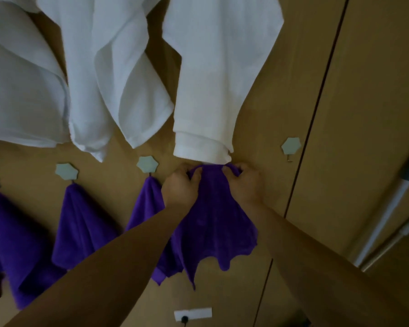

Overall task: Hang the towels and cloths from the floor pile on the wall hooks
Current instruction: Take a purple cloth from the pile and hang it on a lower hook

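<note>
At the middle of the frame my left hand (180, 185) and right hand (243, 185) both pinch the bunched top of a purple cloth (213, 220), fingers curled into its soft fleece, just under a white towel (217, 90) on the tan wall (281, 90). The cloth's long axis runs downward, and it fans out to a wavy bottom edge.

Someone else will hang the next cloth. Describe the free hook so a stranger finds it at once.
On the tan wooden wall, follow the lower row of pale star-shaped hook plates rightward, past the purple cloths. The free hook sits just left of the dark vertical seam. Of that row, it alone has nothing hanging from it.
</note>
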Motion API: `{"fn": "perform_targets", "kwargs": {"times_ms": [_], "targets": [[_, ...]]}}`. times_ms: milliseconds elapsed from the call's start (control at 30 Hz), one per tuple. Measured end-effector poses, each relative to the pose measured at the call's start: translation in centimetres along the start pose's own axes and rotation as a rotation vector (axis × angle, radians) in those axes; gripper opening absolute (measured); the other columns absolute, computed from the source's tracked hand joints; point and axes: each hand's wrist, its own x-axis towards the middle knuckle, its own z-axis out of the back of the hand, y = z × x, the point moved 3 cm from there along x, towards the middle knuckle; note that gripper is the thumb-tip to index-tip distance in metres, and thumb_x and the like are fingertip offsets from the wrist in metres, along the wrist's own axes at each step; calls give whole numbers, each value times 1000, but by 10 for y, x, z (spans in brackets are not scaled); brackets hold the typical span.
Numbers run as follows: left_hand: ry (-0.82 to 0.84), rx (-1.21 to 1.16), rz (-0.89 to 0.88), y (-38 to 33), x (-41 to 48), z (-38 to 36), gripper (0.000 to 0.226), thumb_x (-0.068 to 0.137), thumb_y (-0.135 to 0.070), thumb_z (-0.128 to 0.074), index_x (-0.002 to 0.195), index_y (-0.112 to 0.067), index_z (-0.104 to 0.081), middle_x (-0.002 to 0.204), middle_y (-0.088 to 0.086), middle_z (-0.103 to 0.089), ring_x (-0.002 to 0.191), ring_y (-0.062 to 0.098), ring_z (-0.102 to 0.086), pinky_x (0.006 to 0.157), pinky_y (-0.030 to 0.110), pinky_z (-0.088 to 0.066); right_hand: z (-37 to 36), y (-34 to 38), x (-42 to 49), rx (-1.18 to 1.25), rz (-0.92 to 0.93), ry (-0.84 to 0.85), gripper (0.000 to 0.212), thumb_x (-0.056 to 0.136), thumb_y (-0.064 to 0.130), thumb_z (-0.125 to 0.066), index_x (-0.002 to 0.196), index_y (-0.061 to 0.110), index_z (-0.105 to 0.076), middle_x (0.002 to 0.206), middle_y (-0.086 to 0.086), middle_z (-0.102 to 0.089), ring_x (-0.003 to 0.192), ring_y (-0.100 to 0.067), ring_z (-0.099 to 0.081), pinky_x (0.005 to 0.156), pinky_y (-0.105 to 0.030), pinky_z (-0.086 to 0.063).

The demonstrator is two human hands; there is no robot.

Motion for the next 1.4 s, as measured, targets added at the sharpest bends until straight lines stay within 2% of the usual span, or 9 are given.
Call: {"fn": "perform_targets", "kwargs": {"times_ms": [167, 333, 467, 633, 867, 967, 1067, 1167, 1400], "targets": [[206, -302, 377, 24, -11, -27, 37, 83, -40, -70, 79, -4, -70, 61, -5, -62, 57, 5, -55, 42, 13, -40, -2, -26, -2, 68, -219, 151, 34, 82, 42, -73, 64, 17, -58, 68, 1, -62, 68, -17, -60, 63, -29, -47], [669, -707, 872, 34, -31, -47, 45, 75, -45, -75, 103, -10, -71, 99, 11, -74, 92, 27, -69, 75, 37, -58, -7, -48, -17, -45, -364, 356, 23, 84, 36, -68, 73, 17, -66, 85, -5, -68, 84, -25, -65, 78, -37, -54], [532, -20, 372, 57, -50, -50, 33, 92, -31, -58, 101, -1, -67, 98, 16, -70, 92, 25, -64, 71, 26, -42, -6, -69, -30, -152, -398, 410, 31, 83, 37, -63, 95, 10, -73, 97, -9, -72, 88, -24, -66, 83, -38, -55], [331, 55, 189, 41, -49, -44, 17, 97, -26, -46, 88, -12, -48, 71, -4, -55, 61, 10, -50, 58, 22, -35, -7, -59, -28, -337, -254, 285, 24, 87, 35, -60, 96, 14, -67, 98, -7, -70, 89, -25, -65, 77, -33, -52], [-45, 90, -161, -2, -54, -20, 34, 87, -24, -56, 117, -9, -53, 106, 8, -53, 100, 24, -48, 87, 33, -37, -5, -37, -39, -150, 125, 33, 39, 91, 30, -57, 127, 15, -53, 123, -6, -57, 111, -21, -54, 95, -41, -47], [90, 66, -333, -9, -50, -22, 59, 84, -26, -61, 138, -12, -43, 129, 9, -49, 112, 22, -48, 94, 34, -41, -15, -26, -42, -90, 278, 190, 42, 89, 26, -60, 130, 18, -52, 121, -4, -59, 109, -17, -55, 92, -37, -48], [315, -2, -270, -4, -49, -31, 78, 84, -18, -64, 149, -19, -22, 133, 6, -46, 93, 17, -58, 69, 21, -47, -23, -32, -44, -117, 188, 306, 50, 90, 20, -60, 137, 19, -44, 122, -2, -60, 105, -18, -59, 89, -33, -48], [405, 0, -176, 5, -58, -39, 91, 83, -4, -59, 152, -29, -5, 98, -1, -61, 61, 6, -52, 44, 12, -38, -27, -45, -47, -247, 83, 393, 39, 90, 13, -57, 128, 11, -50, 117, -10, -63, 104, -26, -61, 89, -38, -48], [514, -57, -82, 38, -63, -41, 57, 80, 0, -58, 133, -11, -41, 102, 5, -65, 88, 15, -61, 63, 11, -41, 6, -103, -62, -626, -42, 670, 44, 91, 17, -56, 134, 14, -52, 130, -10, -61, 120, -29, -57, 95, -33, -46]]}}
